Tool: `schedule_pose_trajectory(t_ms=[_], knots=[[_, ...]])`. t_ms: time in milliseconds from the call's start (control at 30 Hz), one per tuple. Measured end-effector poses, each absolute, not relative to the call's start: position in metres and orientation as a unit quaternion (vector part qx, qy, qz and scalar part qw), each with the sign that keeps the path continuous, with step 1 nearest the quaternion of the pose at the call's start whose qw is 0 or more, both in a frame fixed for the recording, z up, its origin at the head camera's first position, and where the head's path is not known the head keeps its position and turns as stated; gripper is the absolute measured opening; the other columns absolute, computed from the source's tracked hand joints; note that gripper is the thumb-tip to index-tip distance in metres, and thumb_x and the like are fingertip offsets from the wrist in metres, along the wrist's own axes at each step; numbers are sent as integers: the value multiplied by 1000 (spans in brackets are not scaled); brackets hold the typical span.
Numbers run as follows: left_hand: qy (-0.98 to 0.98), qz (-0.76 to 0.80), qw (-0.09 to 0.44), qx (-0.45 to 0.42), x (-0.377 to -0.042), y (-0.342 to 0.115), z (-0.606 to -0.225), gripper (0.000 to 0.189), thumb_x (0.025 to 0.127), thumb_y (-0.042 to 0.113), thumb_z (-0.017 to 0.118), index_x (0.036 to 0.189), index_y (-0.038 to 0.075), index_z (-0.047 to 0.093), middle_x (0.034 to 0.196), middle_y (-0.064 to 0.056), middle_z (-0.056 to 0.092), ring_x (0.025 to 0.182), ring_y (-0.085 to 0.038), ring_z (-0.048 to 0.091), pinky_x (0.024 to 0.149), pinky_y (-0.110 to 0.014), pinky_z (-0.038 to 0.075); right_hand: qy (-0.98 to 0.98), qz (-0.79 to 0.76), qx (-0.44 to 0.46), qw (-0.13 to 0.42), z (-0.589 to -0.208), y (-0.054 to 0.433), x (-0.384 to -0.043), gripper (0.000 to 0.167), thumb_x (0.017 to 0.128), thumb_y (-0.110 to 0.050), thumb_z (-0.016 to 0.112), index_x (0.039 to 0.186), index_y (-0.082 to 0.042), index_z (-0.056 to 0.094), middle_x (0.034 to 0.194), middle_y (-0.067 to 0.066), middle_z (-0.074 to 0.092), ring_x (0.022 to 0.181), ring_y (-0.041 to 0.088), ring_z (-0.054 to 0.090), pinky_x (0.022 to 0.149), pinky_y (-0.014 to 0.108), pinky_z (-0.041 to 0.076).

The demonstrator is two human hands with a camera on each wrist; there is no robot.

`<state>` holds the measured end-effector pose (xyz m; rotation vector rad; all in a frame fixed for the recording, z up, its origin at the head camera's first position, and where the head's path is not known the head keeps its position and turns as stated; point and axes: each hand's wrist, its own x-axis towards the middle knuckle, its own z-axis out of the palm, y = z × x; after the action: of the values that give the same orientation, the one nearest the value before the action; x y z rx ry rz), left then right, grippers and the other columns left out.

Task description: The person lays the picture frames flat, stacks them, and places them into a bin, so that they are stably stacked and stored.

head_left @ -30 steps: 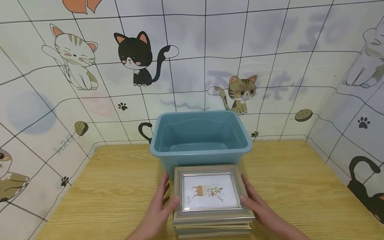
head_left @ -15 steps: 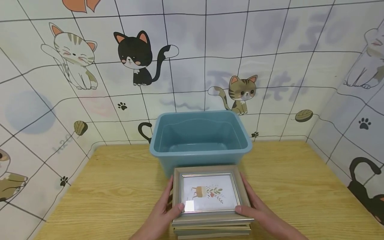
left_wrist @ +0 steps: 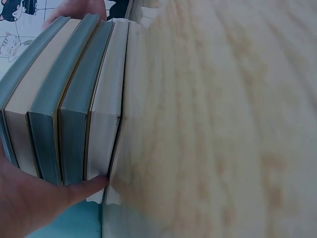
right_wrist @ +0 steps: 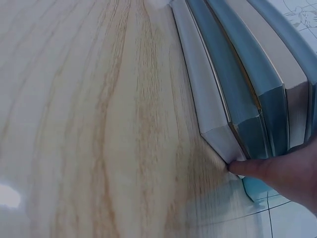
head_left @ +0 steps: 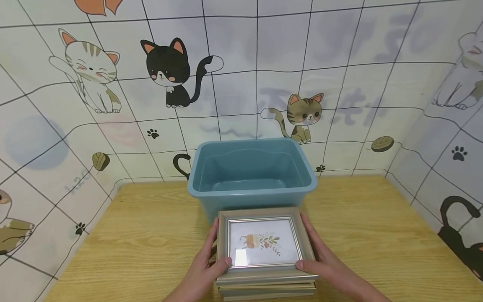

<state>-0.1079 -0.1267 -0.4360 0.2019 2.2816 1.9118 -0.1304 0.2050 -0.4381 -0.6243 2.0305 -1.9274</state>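
Note:
Several picture frames lie in a stack on the wooden table in front of the tub. The top picture frame [head_left: 264, 243] has a silvery beige border and a print of a plant in a pot. My left hand [head_left: 205, 264] grips the stack from the left, thumb on the top border. On the opposite side my right hand [head_left: 326, 262] holds it likewise. In the left wrist view, one finger of the left hand [left_wrist: 34, 203] reaches down the stack's side [left_wrist: 72, 109] to its lowest frame. The right wrist view shows a right-hand finger [right_wrist: 252, 167] down at the tabletop beside the bottom frame.
A blue plastic tub [head_left: 253, 193] with nothing visible inside stands right behind the stack, close to the back wall. Cat-patterned wall covering [head_left: 241, 84] encloses the wooden table [head_left: 151, 235] at the back and both sides.
Both hands have closed in on the stack from either side. Their thumbs have moved inward onto the top frame's border. The stack and tub stay in place.

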Motion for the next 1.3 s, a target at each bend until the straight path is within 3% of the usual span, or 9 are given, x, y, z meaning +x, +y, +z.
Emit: schedule_pose_trajectory(t_ms=[100, 200, 267, 567, 800, 900, 1033, 1133, 1300], knots=[[759, 642, 86, 64, -109, -126, -436, 89, 96, 30, 67, 165, 40, 12, 167, -18, 17, 139, -51, 36, 102, -64, 43, 693, -672, -227, 134, -439, 204, -131, 107, 91, -4, 66, 166, -31, -6, 167, 22, -15, 144, 24, 20, 100, 22, 39], [753, 649, 95, 61, -109, -126, -434, 90, 96, 30, 67, 165, 40, 11, 166, -20, 16, 139, -51, 36, 103, -64, 42, 683, -678, -234, 136, -440, 203, -131, 107, 92, -4, 65, 165, -31, -9, 166, 21, -19, 134, -1, 27, 101, 21, 38], [749, 652, 100, 62, -109, -126, -433, 90, 96, 31, 67, 165, 40, 10, 166, -21, 15, 138, -51, 35, 103, -65, 42, 680, -681, -233, 139, -441, 203, -131, 108, 92, -5, 65, 165, -31, -10, 165, 21, -19, 131, -7, 29, 101, 21, 37], [734, 668, 92, 82, -107, -125, -435, 88, 98, 26, 65, 166, 38, 10, 165, -21, 16, 138, -51, 35, 101, -62, 43, 694, -676, -211, 133, -447, 202, -127, 104, 92, -8, 60, 165, -35, -9, 167, 19, -16, 136, 10, 26, 101, 21, 34], [732, 672, 68, 83, -105, -124, -437, 87, 97, 25, 67, 165, 39, 15, 164, -21, 20, 136, -49, 39, 99, -59, 47, 683, -683, -225, 128, -449, 201, -125, 100, 94, -10, 56, 164, -35, -11, 167, 14, -20, 139, 5, 19, 103, 18, 28], [733, 672, 47, 95, -103, -124, -439, 89, 95, 22, 70, 164, 40, 18, 163, -20, 24, 135, -46, 41, 97, -55, 48, 684, -683, -221, 128, -450, 201, -123, 100, 94, -11, 55, 164, -37, -12, 168, 11, -20, 142, 13, 14, 111, 40, 27], [721, 683, 31, 113, -99, -124, -444, 93, 92, 14, 73, 164, 39, 20, 163, -17, 27, 137, -46, 39, 95, -45, 49, 687, -685, -203, 131, -452, 203, -117, 101, 92, -14, 55, 162, -43, -11, 168, 6, -19, 144, 19, 12, 108, 65, 20], [702, 701, 44, 118, -97, -123, -446, 96, 92, 12, 74, 165, 39, 18, 164, -16, 23, 138, -47, 36, 93, -39, 52, 678, -697, -193, 133, -454, 202, -113, 100, 92, -13, 54, 162, -46, -11, 169, 3, -18, 143, 15, 15, 110, 62, 19], [689, 712, 70, 113, -96, -124, -446, 96, 94, 19, 75, 164, 42, 15, 164, -21, 17, 134, -49, 37, 90, -39, 56, 648, -727, -178, 140, -456, 197, -109, 100, 93, -11, 52, 160, -49, -11, 167, -4, -21, 145, 18, 1, 107, 72, -5]])
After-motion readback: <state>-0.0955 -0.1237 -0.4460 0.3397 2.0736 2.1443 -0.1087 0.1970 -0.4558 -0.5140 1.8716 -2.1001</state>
